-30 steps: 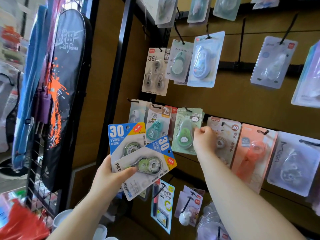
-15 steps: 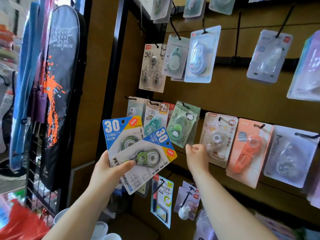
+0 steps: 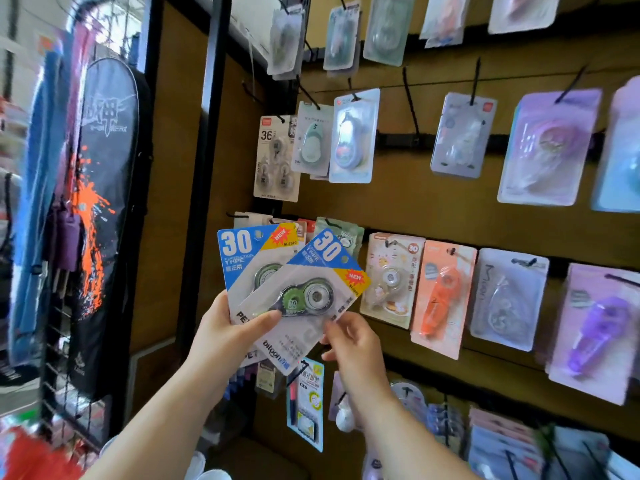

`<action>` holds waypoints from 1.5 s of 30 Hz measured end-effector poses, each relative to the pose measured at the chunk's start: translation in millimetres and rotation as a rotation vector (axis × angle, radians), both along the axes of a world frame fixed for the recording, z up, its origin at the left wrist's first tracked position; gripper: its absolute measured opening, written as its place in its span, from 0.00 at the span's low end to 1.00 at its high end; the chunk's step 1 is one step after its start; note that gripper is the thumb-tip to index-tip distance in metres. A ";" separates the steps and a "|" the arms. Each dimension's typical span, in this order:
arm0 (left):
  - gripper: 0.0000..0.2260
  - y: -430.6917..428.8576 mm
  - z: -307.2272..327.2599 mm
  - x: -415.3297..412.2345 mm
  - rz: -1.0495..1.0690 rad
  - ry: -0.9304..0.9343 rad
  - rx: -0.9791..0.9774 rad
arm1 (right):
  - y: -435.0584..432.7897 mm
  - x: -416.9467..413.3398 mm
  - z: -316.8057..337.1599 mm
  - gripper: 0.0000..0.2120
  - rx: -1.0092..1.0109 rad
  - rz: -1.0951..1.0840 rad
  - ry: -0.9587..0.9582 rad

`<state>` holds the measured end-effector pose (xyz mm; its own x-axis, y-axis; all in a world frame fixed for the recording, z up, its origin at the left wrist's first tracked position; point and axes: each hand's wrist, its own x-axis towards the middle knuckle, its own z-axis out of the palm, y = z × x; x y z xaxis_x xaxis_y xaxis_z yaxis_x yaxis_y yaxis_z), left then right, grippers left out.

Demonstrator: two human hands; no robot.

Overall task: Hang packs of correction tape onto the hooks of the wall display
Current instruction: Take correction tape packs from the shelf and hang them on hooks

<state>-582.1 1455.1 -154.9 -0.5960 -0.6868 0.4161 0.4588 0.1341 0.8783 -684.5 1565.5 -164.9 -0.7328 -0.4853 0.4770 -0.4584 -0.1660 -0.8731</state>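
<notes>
So a second earlier our right hand (image 3: pixel 353 344) was up at the wall display (image 3: pixel 415 209), fussing with the green pack (image 3: pixel 341 233) on its hook in the middle row. By this moment it had let that one go and dropped back down to the stock we were carrying. The green pack hung on its own, mostly hidden behind what we held, so that one looked done. Our left hand (image 3: pixel 221 337) hadn't really changed: its fingers were wrapped behind two blue "30" correction tape packs fanned out in front of the display, with the thumb pressed flat on the front pack (image 3: pixel 311 296), which tilted off to the right over the rear pack (image 3: pixel 242 258). The right hand had its thumb and curled fingers on the lower right edge of that front pack, and as far as we could tell it was pinching the card there, though the fingers behind it were hidden. We read it as the handover, with the next pack about to be peeled off the fan. Both packs were unhung at this point, held low and left of the rows. One hook (image 3: pixel 411 105) in the upper row looked bare, maybe a candidate, but we couldn't tell where this one was headed.
</notes>
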 end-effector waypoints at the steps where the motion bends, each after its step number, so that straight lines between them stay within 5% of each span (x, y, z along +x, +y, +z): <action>1: 0.13 2.6 2.2 1.9 -0.005 -0.006 -0.007 | 2.2 1.3 3.0 0.10 -0.008 -0.016 0.006; 16: 0.17 47.3 41.4 -0.8 -0.180 -0.060 -0.230 | 48.4 -1.4 65.6 0.10 -0.196 -0.193 0.063; 21: 0.19 59.1 51.3 -10.5 -0.218 -0.084 -0.326 | 64.1 -7.6 93.0 0.07 -0.209 -0.353 0.227; 45: 0.18 2.8 86.9 -51.7 -0.171 0.029 -0.191 | 40.1 -75.6 246.1 0.13 -0.080 -0.734 0.490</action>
